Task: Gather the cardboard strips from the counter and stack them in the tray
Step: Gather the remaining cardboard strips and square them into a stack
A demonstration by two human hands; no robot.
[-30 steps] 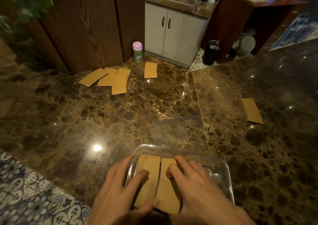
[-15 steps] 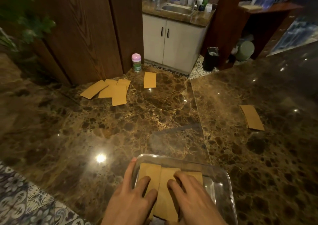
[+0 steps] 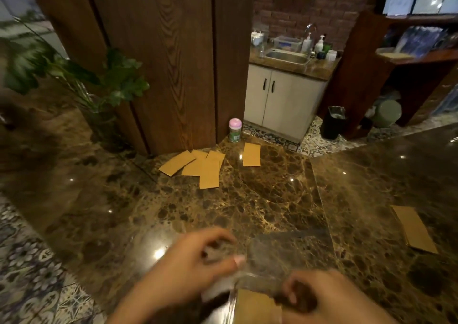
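**Tray.** One clear tray (image 3: 232,301) sits at the near edge of the bench (image 3: 272,199), mostly out of frame. At least one strip (image 3: 255,304) lies flat inside. The count there cannot be read.

**Hands.** The left hand (image 3: 198,266) hovers over the bench just left of the tray, fingers loosely curled, holding nothing. The right hand (image 3: 319,296) is over the tray with fingers curled. Blur hides whether it grips a strip.

**Strips on the bench.**
- One cluster (image 3: 195,168) of four overlapping strips lies at the far side.
- One single strip (image 3: 251,154) lies just right of the cluster.
- One pile (image 3: 414,228) lies at the right, and its layers cannot be counted.

**Assessment.** The overlap should let the cluster be gathered in one grip. The single strip probably needs a separate pick. One bottle (image 3: 235,130) stands just behind the cluster, so reach low to avoid tipping it.
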